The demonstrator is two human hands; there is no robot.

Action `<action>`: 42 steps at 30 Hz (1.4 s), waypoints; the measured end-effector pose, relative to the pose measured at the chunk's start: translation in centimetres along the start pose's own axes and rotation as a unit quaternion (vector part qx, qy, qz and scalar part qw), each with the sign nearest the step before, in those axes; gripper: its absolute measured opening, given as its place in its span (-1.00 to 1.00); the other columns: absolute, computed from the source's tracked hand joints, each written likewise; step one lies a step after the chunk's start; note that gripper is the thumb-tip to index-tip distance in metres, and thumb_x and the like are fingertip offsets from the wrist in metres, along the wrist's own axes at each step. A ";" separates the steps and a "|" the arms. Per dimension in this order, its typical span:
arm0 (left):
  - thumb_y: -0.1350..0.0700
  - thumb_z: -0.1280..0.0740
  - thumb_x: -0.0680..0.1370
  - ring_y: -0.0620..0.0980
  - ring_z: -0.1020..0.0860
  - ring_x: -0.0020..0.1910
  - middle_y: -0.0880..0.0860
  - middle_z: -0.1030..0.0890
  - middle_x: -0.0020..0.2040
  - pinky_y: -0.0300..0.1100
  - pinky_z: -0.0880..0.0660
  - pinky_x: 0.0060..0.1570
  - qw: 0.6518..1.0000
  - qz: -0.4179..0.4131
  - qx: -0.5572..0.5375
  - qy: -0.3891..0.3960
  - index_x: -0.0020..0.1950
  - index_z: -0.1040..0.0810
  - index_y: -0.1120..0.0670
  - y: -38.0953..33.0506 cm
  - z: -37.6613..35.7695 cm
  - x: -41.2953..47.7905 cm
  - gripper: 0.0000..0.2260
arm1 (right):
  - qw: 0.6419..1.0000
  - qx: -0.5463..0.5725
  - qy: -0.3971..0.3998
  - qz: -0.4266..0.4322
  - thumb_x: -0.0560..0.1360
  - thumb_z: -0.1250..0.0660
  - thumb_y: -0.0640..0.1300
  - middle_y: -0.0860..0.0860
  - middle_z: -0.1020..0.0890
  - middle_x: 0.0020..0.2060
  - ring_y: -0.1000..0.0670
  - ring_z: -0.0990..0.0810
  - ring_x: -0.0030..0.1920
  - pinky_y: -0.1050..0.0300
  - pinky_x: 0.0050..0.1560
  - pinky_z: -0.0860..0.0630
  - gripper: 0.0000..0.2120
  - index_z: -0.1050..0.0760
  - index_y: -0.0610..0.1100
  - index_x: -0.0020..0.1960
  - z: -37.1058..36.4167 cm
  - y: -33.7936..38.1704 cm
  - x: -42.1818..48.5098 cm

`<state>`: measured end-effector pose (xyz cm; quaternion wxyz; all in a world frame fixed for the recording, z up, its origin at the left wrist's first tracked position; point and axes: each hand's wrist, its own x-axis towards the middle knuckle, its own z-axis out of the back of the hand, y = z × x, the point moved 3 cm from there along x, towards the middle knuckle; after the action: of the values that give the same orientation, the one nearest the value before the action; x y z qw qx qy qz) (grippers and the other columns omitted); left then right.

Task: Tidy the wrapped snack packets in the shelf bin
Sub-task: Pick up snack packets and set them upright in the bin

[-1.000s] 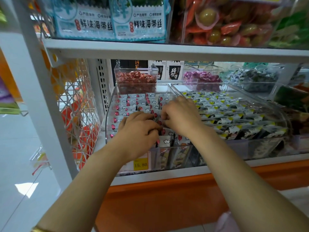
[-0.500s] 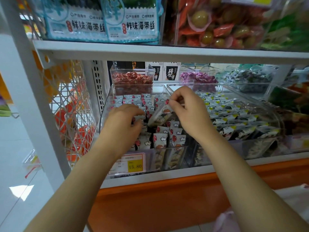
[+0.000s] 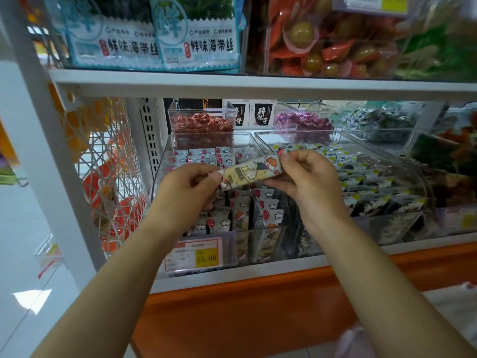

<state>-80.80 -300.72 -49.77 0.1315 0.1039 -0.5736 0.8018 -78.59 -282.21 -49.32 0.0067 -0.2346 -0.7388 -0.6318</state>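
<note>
Above the clear plastic bin [image 3: 165, 161] of upright packets [image 3: 265, 213], the left hand [image 3: 188, 192] and right hand [image 3: 307, 177] pinch opposite ends of one long glossy cartoon-printed packet [image 3: 251, 170]. A yellow price tag [image 3: 206, 258] reads 15.80.

We see our left arm [image 3: 116, 280] at lower left and our right arm [image 3: 374, 267] at lower right, both bare. Our left hand [image 3: 188, 192] and right hand [image 3: 309, 182] are bare as well.
</note>
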 end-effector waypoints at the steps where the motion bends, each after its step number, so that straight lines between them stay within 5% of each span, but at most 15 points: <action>1: 0.08 -0.26 0.57 -0.20 -0.60 -0.26 0.01 -0.62 -0.12 -0.32 -0.57 -0.29 0.998 0.034 -0.051 0.002 0.06 -0.58 0.10 0.2 0.1 0.1 -0.83 | 0.998 0.046 0.014 -0.028 0.54 -0.26 -0.27 -0.17 -0.64 -0.15 0.01 -0.67 -0.25 0.19 -0.24 -0.62 -0.89 -0.48 -0.24 -0.16 0.0 -0.1 -0.1; 4: 0.13 -0.28 0.55 -0.12 -0.59 -0.32 0.06 -0.59 -0.15 -0.31 -0.53 -0.37 0.970 0.107 -0.219 0.008 -0.03 -0.56 0.16 0.4 0.3 0.0 -0.88 | 0.979 0.163 0.061 -0.104 0.46 -0.32 -0.29 -0.11 -0.68 -0.24 0.01 -0.67 -0.24 0.23 -0.27 -0.61 -0.93 -0.56 -0.25 -0.18 0.0 -0.2 -0.4; 8: 0.22 -0.26 0.55 -0.18 -0.48 -0.48 0.03 -0.50 -0.33 -0.39 -0.46 -0.48 0.916 0.151 -0.371 0.014 0.01 -0.54 0.21 0.3 0.3 0.0 -0.89 | 0.973 0.184 0.080 -0.118 0.31 -0.37 -0.22 -0.09 -0.68 -0.29 0.02 -0.67 -0.28 0.25 -0.32 -0.60 -0.90 -0.59 -0.24 -0.23 0.0 -0.2 -0.6; 15: 0.27 -0.24 0.54 -0.19 -0.46 -0.52 0.03 -0.52 -0.37 -0.43 -0.41 -0.55 0.843 0.195 -0.501 0.011 -0.05 -0.54 0.22 -0.1 0.0 0.0 -0.90 | 0.979 0.169 0.049 -0.099 0.52 -0.26 -0.25 -0.01 -0.57 -0.48 0.07 -0.57 -0.47 0.27 -0.47 -0.52 -0.82 -0.55 -0.20 -0.23 0.0 -0.2 -0.7; 21: 0.05 -0.30 0.50 -0.13 -0.52 -0.46 0.01 -0.55 -0.44 -0.31 -0.54 -0.43 0.923 0.154 -0.350 0.041 -0.34 -0.66 0.12 -0.2 0.2 -0.5 -0.72 | 0.996 -0.031 0.053 0.057 0.54 -0.25 -0.32 0.01 -0.63 -0.38 0.01 -0.62 -0.42 0.18 -0.45 -0.57 -0.92 -0.46 -0.19 -0.09 0.1 0.3 -0.9; 26: 0.10 -0.32 0.50 -0.05 -0.57 -0.23 0.15 -0.61 -0.11 -0.30 -0.57 -0.25 0.963 0.102 -0.241 0.060 -0.09 -0.63 0.14 -0.2 0.4 -0.6 -0.86 | 0.997 -0.024 0.075 0.026 0.50 -0.32 -0.12 -0.14 -0.62 -0.24 -0.08 -0.64 -0.28 0.13 -0.37 -0.61 -0.85 -0.55 -0.20 -0.14 0.0 0.1 -1.0; 29: 0.14 -0.31 0.51 0.00 -0.58 -0.11 0.21 -0.60 0.05 -0.28 -0.57 -0.14 0.975 0.073 -0.202 0.059 0.05 -0.61 0.11 -0.4 0.5 -0.8 -0.84 | 0.993 -0.071 0.085 0.046 0.48 -0.36 -0.15 -0.13 -0.59 -0.18 -0.04 -0.62 -0.19 0.14 -0.31 -0.62 -0.94 -0.57 -0.15 -0.11 -0.2 0.1 -1.0; 35: 0.15 -0.32 0.51 -0.09 -0.64 -0.06 0.07 -0.63 0.04 -0.25 -0.57 0.01 0.988 0.029 -0.124 0.083 0.21 -0.54 0.04 -0.7 0.4 -1.0 -0.73 | 0.984 -0.138 0.089 0.063 0.47 -0.39 -0.14 0.00 -0.67 -0.25 -0.01 -0.66 -0.15 0.04 -0.16 -0.63 -0.93 -0.66 -0.07 -0.13 -0.4 0.0 -0.9; 39: 0.14 -0.34 0.51 -0.08 -0.65 -0.09 0.04 -0.64 -0.01 -0.29 -0.57 -0.04 0.992 0.003 -0.080 0.095 0.18 -0.55 0.00 -1.0 0.3 -1.2 -0.75 | 0.980 -0.166 0.058 0.093 0.48 -0.38 -0.14 -0.18 -0.63 -0.30 -0.13 -0.62 -0.24 0.01 -0.21 -0.63 -0.86 -0.65 -0.15 -0.22 -0.1 0.2 -0.8; 42: 0.13 -0.38 0.48 0.00 -0.64 -0.08 0.08 -0.62 -0.02 -0.17 -0.59 0.00 0.993 0.002 -0.050 0.108 0.07 -0.56 -0.04 -1.1 -0.1 -1.2 -0.82 | 0.969 -0.212 0.038 0.123 0.48 -0.37 -0.12 -0.24 -0.56 -0.40 -0.05 -0.48 -0.40 0.23 -0.33 -0.46 -0.77 -0.61 -0.23 -0.28 0.0 0.4 -0.8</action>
<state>-79.31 -300.44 -49.22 0.1959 0.0091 -0.5957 0.7789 -77.76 -282.44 -49.19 0.0629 -0.2954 -0.5527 -0.7767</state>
